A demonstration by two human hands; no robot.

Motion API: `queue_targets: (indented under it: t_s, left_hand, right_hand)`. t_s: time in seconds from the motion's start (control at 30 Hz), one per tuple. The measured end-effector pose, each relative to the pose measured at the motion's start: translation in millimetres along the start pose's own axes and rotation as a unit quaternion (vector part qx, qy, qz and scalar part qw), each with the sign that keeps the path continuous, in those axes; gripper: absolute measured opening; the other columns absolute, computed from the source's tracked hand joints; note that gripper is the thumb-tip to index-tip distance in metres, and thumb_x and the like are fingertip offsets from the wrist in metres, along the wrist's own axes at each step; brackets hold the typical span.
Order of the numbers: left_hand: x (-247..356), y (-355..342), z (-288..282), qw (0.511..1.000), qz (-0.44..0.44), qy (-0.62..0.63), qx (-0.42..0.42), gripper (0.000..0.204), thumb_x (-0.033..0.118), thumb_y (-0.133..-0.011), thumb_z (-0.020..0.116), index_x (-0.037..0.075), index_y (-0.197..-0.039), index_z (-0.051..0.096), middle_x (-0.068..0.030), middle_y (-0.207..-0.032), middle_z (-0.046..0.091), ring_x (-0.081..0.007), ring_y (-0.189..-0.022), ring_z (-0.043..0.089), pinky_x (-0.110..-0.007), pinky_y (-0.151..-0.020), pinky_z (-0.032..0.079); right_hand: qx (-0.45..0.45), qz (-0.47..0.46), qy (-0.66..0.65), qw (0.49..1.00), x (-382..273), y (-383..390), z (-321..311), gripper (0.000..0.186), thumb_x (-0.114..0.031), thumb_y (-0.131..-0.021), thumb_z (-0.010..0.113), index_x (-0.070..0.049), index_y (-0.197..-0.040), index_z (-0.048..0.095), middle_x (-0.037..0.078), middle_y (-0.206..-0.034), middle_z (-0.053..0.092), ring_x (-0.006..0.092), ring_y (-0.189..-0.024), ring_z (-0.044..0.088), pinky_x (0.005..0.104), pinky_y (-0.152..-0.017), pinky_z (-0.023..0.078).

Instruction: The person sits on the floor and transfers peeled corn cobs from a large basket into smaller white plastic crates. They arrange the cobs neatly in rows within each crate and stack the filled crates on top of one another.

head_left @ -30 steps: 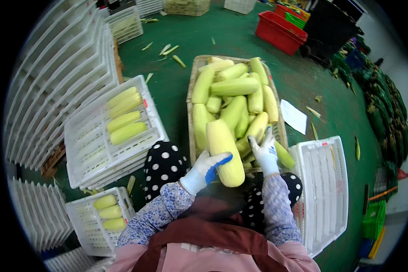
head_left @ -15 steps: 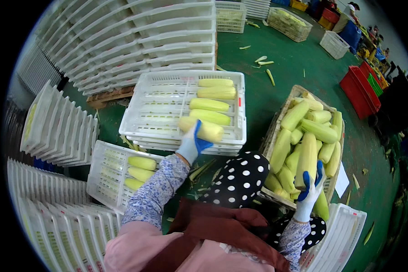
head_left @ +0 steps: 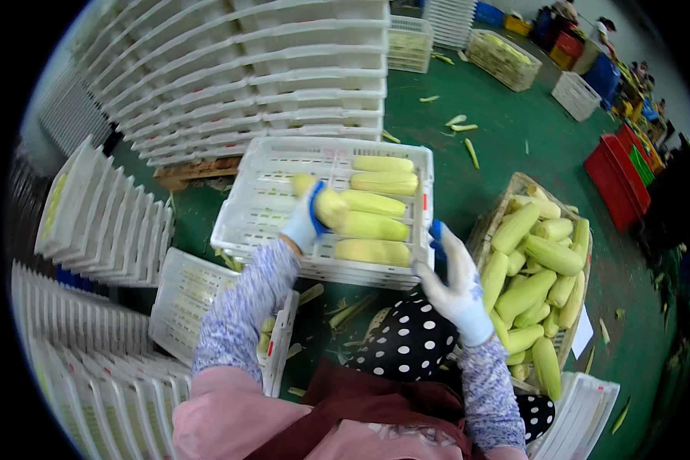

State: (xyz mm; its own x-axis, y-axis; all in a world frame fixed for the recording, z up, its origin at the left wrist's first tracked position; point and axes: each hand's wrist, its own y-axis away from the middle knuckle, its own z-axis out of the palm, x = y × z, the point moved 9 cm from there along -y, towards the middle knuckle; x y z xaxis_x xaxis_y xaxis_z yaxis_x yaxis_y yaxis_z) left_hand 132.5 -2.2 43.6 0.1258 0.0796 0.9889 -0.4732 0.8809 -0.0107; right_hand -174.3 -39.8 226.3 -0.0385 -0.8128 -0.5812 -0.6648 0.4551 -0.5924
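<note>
In the white slotted tray (head_left: 241, 222), several pale yellow-green ears of corn (head_left: 372, 251) lie in a row on the right side. Over the tray's middle, my left hand (head_left: 305, 222), in a white and blue glove, is closed round another ear of corn (head_left: 331, 208), its blunt end toward the row. My right hand (head_left: 456, 287), gloved the same way, is empty with its fingers apart by the tray's right front corner; whether it touches the rim I cannot tell. To the right, a crate (head_left: 525, 184) is heaped with more corn.
Tall stacks of white trays (head_left: 314, 77) stand behind and at the left. A lower white tray (head_left: 180, 307), tilted, holds some corn beside my left arm. Husk scraps (head_left: 471, 153) lie on the green floor (head_left: 506, 130). Red bins (head_left: 617, 180) and people are far right.
My right hand has come from the crate to the tray and no longer holds an ear. One more ear lies at the row's front. The lower tray at left has tilted.
</note>
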Motion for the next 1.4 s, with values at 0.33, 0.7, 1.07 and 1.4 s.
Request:
queue_targets:
  t_s: [0.33, 0.7, 1.07, 1.4]
  left_hand:
    - [-34.5, -144.0, 20.0, 0.962, -0.136, 0.185, 0.149, 0.04, 0.041, -0.09, 0.06, 0.009, -0.115, 0.062, -0.0102, -0.107, 0.063, -0.0227, -0.085, 0.06, -0.038, -0.08, 0.052]
    - [-3.2, -67.0, 371.7, 0.954, -0.113, -0.11, -0.255, 0.056, 0.028, -0.085, 0.069, 0.001, -0.13, 0.048, -0.0161, -0.12, 0.058, -0.0254, -0.108, 0.059, -0.039, -0.092, 0.048]
    - [-76.0, -118.6, 435.4, 0.932, -0.004, -0.338, -0.132, 0.087, 0.04, -0.067, 0.08, 0.003, -0.135, 0.042, -0.0191, -0.12, 0.058, -0.0316, -0.11, 0.057, -0.044, -0.094, 0.046]
    - [-6.3, -82.4, 42.7, 0.989, 0.112, -0.059, 0.077, 0.077, 0.006, -0.069, 0.079, 0.006, -0.136, 0.04, -0.0141, -0.13, 0.051, -0.0266, -0.118, 0.052, -0.043, -0.098, 0.045]
  right_hand:
    - [0.268, 0.475, -0.013, 0.838, 177.2, 218.6, -169.4, 0.032, -0.015, -0.088, 0.065, 0.0, -0.115, 0.058, 0.007, -0.082, 0.065, 0.0079, -0.071, 0.06, 0.0231, -0.064, 0.05]
    - [-0.246, 0.424, 0.556, 0.671, 261.7, 102.2, -210.3, 0.08, -0.031, -0.074, 0.074, -0.019, -0.143, 0.033, 0.008, -0.14, 0.043, 0.0286, -0.134, 0.033, 0.0527, -0.11, 0.021]
    - [0.196, 0.526, -0.082, 0.824, 286.8, 184.6, -223.8, 0.062, -0.037, -0.079, 0.073, 0.001, -0.124, 0.054, 0.019, -0.11, 0.063, 0.03, -0.1, 0.062, 0.0399, -0.085, 0.051]
    - [0.105, 0.441, -0.703, 0.548, 177.8, 69.7, -18.9, 0.047, -0.032, -0.092, 0.058, -0.003, -0.128, 0.049, 0.017, -0.113, 0.061, 0.0315, -0.102, 0.06, 0.0459, -0.089, 0.05]
